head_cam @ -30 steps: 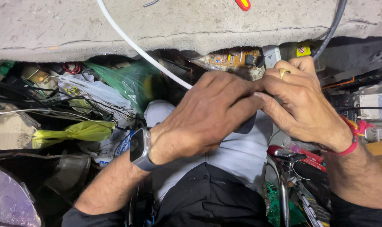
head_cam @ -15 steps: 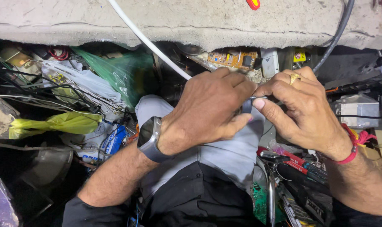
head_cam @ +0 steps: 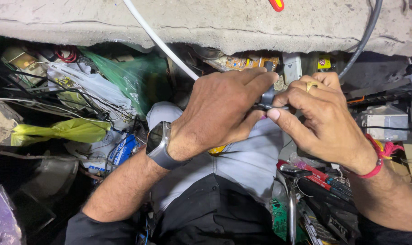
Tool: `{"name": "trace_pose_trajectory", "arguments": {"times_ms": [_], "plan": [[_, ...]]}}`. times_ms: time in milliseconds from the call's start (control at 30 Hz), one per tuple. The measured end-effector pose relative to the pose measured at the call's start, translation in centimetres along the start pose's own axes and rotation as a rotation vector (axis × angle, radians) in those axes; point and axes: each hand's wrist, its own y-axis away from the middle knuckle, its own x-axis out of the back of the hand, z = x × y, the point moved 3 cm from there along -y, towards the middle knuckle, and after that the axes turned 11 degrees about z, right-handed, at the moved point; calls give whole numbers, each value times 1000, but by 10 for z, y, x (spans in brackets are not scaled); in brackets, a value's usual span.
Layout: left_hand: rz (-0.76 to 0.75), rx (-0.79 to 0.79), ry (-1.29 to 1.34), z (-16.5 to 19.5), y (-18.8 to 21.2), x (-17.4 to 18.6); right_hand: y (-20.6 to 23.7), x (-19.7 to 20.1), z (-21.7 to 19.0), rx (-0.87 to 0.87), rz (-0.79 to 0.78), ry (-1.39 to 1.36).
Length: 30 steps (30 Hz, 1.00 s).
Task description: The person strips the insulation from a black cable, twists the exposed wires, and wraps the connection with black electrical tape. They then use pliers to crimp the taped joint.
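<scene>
My left hand (head_cam: 222,109), with a dark smartwatch (head_cam: 159,144) on the wrist, and my right hand (head_cam: 321,118), with a gold ring and red thread bracelet, meet above my knee. Both pinch a small dark part (head_cam: 268,100) between fingertips and thumbs; most of it is hidden by the fingers. A white cable (head_cam: 158,41) runs from the concrete ledge (head_cam: 215,27) down behind my left hand.
Under the ledge lie green (head_cam: 133,77) and yellow (head_cam: 63,129) plastic bags, tangled wires, a small circuit board (head_cam: 251,61) and a grey box (head_cam: 385,121). A grey cable (head_cam: 367,36) hangs at right. Red-handled tools (head_cam: 319,174) and a green circuit board (head_cam: 278,218) lie by my right leg.
The view has shifted slightly; both hands stay together on the small dark part, with my left fingers now stretched further over it toward the right hand.
</scene>
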Motion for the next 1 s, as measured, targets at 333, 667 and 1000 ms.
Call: {"name": "trace_pose_trajectory", "arguments": {"times_ms": [333,667,1000], "plan": [[-84,40,159,-7,-15,12,0,-4,-10,125,65,-24],[-36,433,898,-14,-19,8,1,-7,3,53,123,-15],[-69,-206,385,22,7,24,9,-7,23,-48,100,-119]]}}
